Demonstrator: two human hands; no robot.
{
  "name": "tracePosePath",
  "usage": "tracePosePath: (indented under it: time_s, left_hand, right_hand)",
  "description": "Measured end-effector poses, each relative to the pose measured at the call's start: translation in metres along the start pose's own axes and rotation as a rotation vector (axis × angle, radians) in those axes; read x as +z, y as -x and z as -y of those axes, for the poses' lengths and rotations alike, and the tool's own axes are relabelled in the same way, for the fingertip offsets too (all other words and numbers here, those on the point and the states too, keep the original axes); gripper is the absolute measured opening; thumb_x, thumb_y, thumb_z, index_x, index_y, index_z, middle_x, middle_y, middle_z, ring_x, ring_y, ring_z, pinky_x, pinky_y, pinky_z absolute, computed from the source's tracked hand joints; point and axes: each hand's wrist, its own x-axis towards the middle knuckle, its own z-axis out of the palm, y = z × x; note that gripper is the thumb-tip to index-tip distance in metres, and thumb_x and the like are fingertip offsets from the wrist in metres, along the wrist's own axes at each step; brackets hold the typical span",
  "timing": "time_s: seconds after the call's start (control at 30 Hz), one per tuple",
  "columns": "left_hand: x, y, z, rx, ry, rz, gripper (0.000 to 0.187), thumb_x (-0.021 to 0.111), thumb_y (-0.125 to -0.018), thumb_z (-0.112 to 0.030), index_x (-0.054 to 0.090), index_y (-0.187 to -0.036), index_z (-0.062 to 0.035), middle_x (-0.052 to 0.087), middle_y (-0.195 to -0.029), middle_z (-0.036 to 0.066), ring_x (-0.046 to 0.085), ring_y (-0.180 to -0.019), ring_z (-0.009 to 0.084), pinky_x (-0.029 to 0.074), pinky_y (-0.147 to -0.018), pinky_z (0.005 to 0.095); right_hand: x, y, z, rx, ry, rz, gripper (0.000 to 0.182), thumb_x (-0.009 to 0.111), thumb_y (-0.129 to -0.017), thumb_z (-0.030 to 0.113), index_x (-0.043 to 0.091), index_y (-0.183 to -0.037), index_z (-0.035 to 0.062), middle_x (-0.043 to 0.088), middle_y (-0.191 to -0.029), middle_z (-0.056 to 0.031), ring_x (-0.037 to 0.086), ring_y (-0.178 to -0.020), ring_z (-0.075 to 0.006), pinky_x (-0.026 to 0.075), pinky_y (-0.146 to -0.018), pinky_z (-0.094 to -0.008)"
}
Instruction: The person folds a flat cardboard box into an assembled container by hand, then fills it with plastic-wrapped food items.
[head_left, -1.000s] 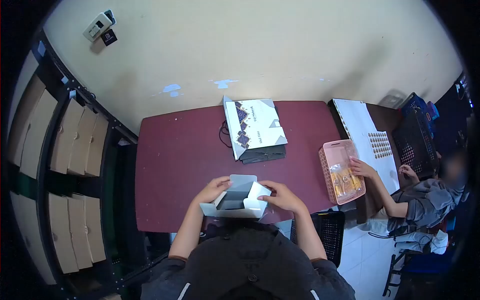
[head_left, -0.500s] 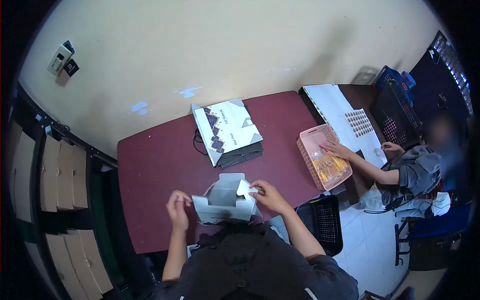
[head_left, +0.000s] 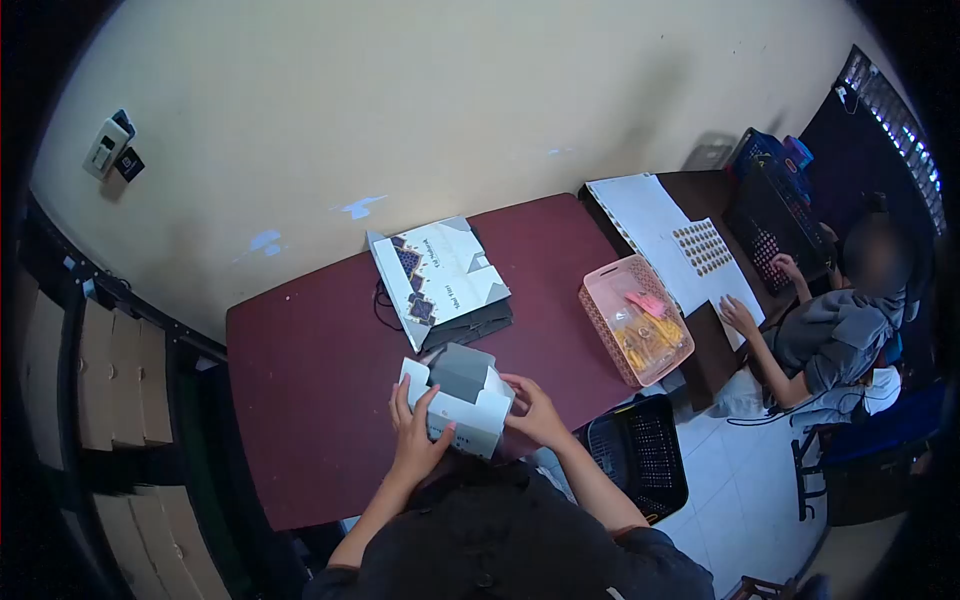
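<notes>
Box [head_left: 470,400] in left hand [head_left: 418,432], lettering [head_left: 470,438] possibly part-hidden

We've got a smooth, dull maroon tabletop [head_left: 330,400], matt grey-and-white card on the open box [head_left: 470,410], pink plastic basket [head_left: 602,322], glossy clear plastic packets [head_left: 645,340] inside.

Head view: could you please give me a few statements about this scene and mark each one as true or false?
1. The left hand and right hand both touch the open box. True.
2. The co-worker's two hands are inside the pink basket. False: both are outside it.
3. Small round brown pieces lie in rows on white paper. True.
4. The white printed package stands on a shelf. False: it lies on the dark red table.
</notes>
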Motion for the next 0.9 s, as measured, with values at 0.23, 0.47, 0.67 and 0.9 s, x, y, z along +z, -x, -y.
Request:
tracePosePath:
  time_s: [0.23,0.47,0.67,0.9]
  left_hand:
    - [-0.010,-0.021,-0.028,0.152,0.179,0.017,0.055,0.056,-0.083,-0.039,0.045,-0.130,-0.0135,0.016,-0.147,0.020,0.004,-0.134,0.0479,0.007,-0.106,0.0589]
    - [0.009,-0.025,-0.014,0.209,0.230,-0.081,0.057,0.055,-0.081,-0.043,0.045,-0.125,-0.0077,0.021,-0.145,0.020,0.009,-0.135,0.0450,0.008,-0.105,0.0588]
    - [0.028,-0.021,0.008,0.076,0.200,-0.021,0.047,0.060,-0.080,-0.030,0.047,-0.121,-0.0117,0.028,-0.143,0.015,0.010,-0.136,0.0411,0.008,-0.102,0.0641]
    - [0.018,-0.015,0.027,-0.075,0.026,-0.033,0.044,0.060,-0.079,-0.027,0.050,-0.119,-0.0124,0.031,-0.141,0.014,0.009,-0.137,0.0396,0.000,-0.098,0.0692]
  right_hand:
    - [0.012,0.004,0.051,-0.152,-0.521,-0.075,0.079,0.067,-0.067,-0.005,0.032,-0.136,0.0058,0.042,-0.119,-0.0103,0.044,-0.119,-0.0218,0.035,-0.103,-0.0348]
    - [0.037,0.009,0.047,-0.254,-0.582,-0.083,0.081,0.065,-0.072,-0.006,0.021,-0.139,0.0054,0.041,-0.115,-0.0063,0.039,-0.123,-0.0202,0.034,-0.102,-0.0359]
    - [0.043,0.007,0.014,-0.092,-0.546,-0.040,0.073,0.064,-0.076,-0.006,0.025,-0.137,0.0055,0.039,-0.111,-0.0038,0.043,-0.113,-0.0170,0.038,-0.097,-0.0321]
    - [0.048,-0.002,0.021,-0.114,-0.364,-0.035,0.080,0.063,-0.081,-0.001,0.014,-0.144,0.0075,0.037,-0.110,-0.0053,0.040,-0.111,-0.0153,0.038,-0.095,-0.0292]
